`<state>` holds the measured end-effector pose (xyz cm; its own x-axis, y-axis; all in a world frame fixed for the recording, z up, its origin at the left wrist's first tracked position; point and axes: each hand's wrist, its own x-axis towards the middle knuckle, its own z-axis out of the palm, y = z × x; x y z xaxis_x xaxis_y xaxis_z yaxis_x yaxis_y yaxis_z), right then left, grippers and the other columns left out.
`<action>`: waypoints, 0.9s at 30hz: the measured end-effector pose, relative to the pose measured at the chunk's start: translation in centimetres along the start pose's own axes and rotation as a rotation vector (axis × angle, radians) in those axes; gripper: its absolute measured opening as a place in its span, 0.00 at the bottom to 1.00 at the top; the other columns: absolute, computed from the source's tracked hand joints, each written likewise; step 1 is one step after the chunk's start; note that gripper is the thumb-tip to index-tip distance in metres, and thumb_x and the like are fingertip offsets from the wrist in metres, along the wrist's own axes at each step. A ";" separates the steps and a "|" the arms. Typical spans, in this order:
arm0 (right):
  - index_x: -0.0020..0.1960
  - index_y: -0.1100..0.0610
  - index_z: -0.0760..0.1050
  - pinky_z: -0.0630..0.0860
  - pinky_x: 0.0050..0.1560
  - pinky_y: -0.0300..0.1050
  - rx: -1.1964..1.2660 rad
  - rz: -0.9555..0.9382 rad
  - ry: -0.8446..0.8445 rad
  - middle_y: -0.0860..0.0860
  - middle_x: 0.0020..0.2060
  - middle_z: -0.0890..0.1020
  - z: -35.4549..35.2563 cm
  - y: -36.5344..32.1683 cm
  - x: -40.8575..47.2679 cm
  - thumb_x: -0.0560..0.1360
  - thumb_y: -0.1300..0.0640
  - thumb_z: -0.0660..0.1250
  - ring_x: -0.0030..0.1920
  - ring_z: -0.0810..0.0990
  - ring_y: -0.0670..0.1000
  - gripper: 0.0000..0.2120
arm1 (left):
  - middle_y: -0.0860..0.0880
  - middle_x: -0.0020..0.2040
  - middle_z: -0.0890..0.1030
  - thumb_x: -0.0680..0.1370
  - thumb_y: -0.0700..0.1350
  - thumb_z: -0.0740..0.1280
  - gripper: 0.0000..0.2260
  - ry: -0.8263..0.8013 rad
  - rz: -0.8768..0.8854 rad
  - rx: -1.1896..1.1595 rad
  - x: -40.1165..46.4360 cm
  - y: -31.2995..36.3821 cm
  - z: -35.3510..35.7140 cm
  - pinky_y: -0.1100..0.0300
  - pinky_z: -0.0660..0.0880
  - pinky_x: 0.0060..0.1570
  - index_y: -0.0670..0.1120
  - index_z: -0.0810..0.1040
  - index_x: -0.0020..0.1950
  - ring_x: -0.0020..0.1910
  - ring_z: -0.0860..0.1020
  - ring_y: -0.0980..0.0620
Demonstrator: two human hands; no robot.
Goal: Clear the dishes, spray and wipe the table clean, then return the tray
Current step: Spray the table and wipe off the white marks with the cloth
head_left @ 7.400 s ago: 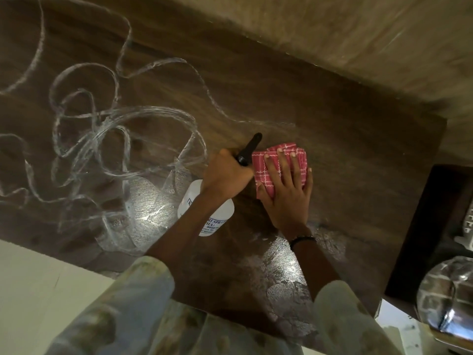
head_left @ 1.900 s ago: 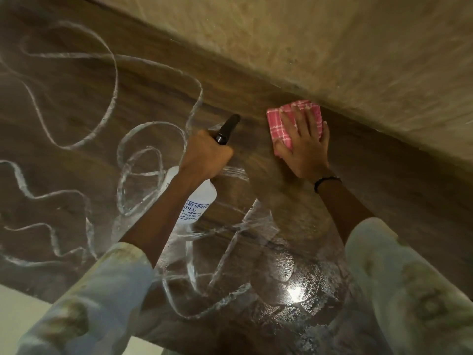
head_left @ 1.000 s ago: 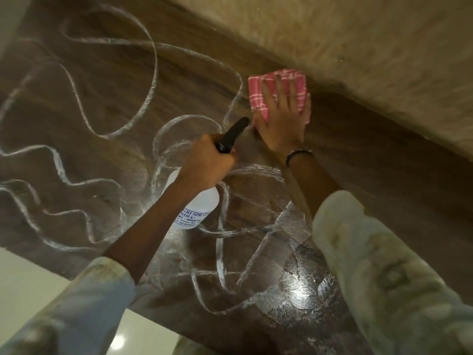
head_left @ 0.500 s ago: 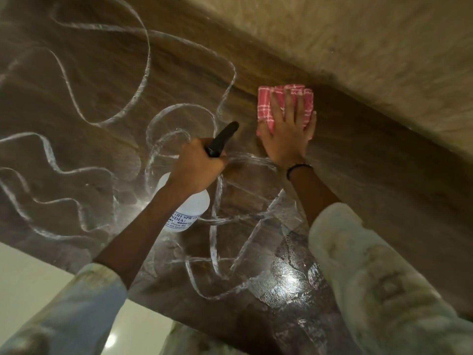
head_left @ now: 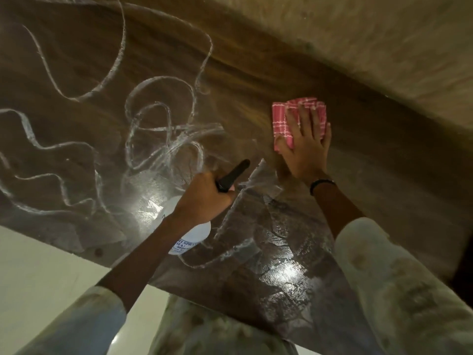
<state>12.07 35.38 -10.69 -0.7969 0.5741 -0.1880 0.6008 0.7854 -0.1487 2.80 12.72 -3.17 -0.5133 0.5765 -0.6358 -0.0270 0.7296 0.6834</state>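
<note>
A dark wooden table (head_left: pixel 384 160) fills the view, streaked with white wet trails on its left half. My right hand (head_left: pixel 305 147) lies flat with straight fingers on a folded pink checked cloth (head_left: pixel 282 121), pressing it onto the table near the far edge. My left hand (head_left: pixel 203 198) grips the neck of a white spray bottle (head_left: pixel 194 235) with a black nozzle (head_left: pixel 234 175) pointing toward the cloth. The bottle's body is partly hidden under my wrist.
A beige wall (head_left: pixel 358 34) runs along the table's far edge. Pale floor (head_left: pixel 38 265) shows past the near left edge. A wet, shiny patch (head_left: pixel 286 272) lies on the table near me. No dishes or tray are in view.
My right hand has slid the cloth to the right along the far edge. My left hand with the bottle has drawn back toward me.
</note>
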 end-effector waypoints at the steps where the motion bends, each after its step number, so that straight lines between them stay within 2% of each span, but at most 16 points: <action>1: 0.77 0.46 0.53 0.43 0.73 0.64 -0.002 0.002 -0.006 0.53 0.77 0.55 0.1 0.4 -1.1 0.74 0.37 0.48 0.77 0.49 0.57 0.33 | 0.48 0.24 0.70 0.74 0.41 0.68 0.04 -0.018 0.005 0.013 -0.5 -0.1 0.7 0.60 0.65 0.26 0.42 0.77 0.40 0.19 0.67 0.56; 2: 0.77 0.46 0.53 0.43 0.73 0.64 -0.005 0.004 -0.012 0.53 0.77 0.55 0.2 0.7 -2.1 0.75 0.37 0.49 0.77 0.49 0.56 0.32 | 0.48 0.24 0.71 0.73 0.40 0.68 0.03 -0.032 0.008 0.029 -1.1 -0.2 1.3 0.59 0.67 0.26 0.44 0.77 0.39 0.20 0.69 0.55; 5: 0.77 0.46 0.54 0.45 0.73 0.64 -0.024 0.017 -0.025 0.52 0.77 0.56 0.7 1.3 -4.5 0.76 0.38 0.49 0.77 0.50 0.56 0.31 | 0.48 0.26 0.72 0.71 0.39 0.69 0.10 -0.011 -0.009 0.140 -2.5 -0.3 3.0 0.58 0.70 0.27 0.50 0.72 0.33 0.23 0.72 0.50; 8: 0.77 0.46 0.54 0.46 0.73 0.66 -0.014 0.000 -0.038 0.52 0.77 0.56 0.6 1.5 -5.4 0.76 0.38 0.48 0.77 0.51 0.57 0.31 | 0.48 0.27 0.73 0.71 0.40 0.69 0.04 0.023 -0.073 0.179 -3.4 -0.8 4.0 0.63 0.67 0.27 0.46 0.75 0.38 0.24 0.73 0.51; 11: 0.77 0.46 0.54 0.45 0.72 0.66 -0.002 -0.013 -0.047 0.51 0.77 0.55 0.4 1.6 -5.5 0.75 0.37 0.47 0.77 0.50 0.57 0.32 | 0.48 0.29 0.75 0.71 0.42 0.69 0.04 0.084 -0.143 0.126 -3.8 -1.4 4.2 0.61 0.69 0.31 0.43 0.78 0.43 0.27 0.75 0.50; 16: 0.77 0.47 0.54 0.43 0.72 0.66 0.009 -0.016 -0.041 0.51 0.77 0.55 0.5 1.5 -5.5 0.75 0.38 0.47 0.77 0.49 0.57 0.32 | 0.50 0.25 0.73 0.72 0.41 0.67 0.04 0.172 -0.164 0.071 -4.2 -1.3 3.3 0.61 0.68 0.31 0.47 0.77 0.38 0.25 0.73 0.51; 20: 0.77 0.47 0.52 0.43 0.71 0.68 0.007 -0.019 -0.042 0.51 0.78 0.53 0.3 0.9 -5.2 0.76 0.38 0.48 0.77 0.48 0.58 0.31 | 0.50 0.22 0.71 0.72 0.38 0.67 0.12 0.226 -0.169 -0.001 -4.1 -1.4 2.5 0.64 0.63 0.24 0.48 0.73 0.29 0.20 0.68 0.54; 24: 0.78 0.47 0.50 0.38 0.71 0.67 0.034 -0.032 -0.066 0.51 0.78 0.50 0.2 -1.4 -3.6 0.78 0.40 0.52 0.77 0.45 0.58 0.30 | 0.48 0.24 0.71 0.74 0.39 0.66 0.12 0.200 -0.162 -0.065 -3.8 -1.7 1.9 0.62 0.64 0.26 0.49 0.73 0.31 0.22 0.68 0.51; 27: 0.78 0.48 0.51 0.38 0.71 0.67 0.022 -0.114 -0.073 0.52 0.78 0.51 0.8 -4.7 -2.3 0.79 0.40 0.51 0.77 0.46 0.57 0.30 | 0.46 0.25 0.70 0.75 0.40 0.67 0.10 0.201 -0.149 -0.077 -3.9 -2.0 1.5 0.62 0.64 0.24 0.46 0.74 0.33 0.23 0.67 0.50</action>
<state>11.10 30.19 -10.33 -0.8540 0.4620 -0.2391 0.5082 0.8391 -0.1939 6.13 9.60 -2.59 -0.6586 0.3746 -0.6526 -0.1764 0.7662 0.6179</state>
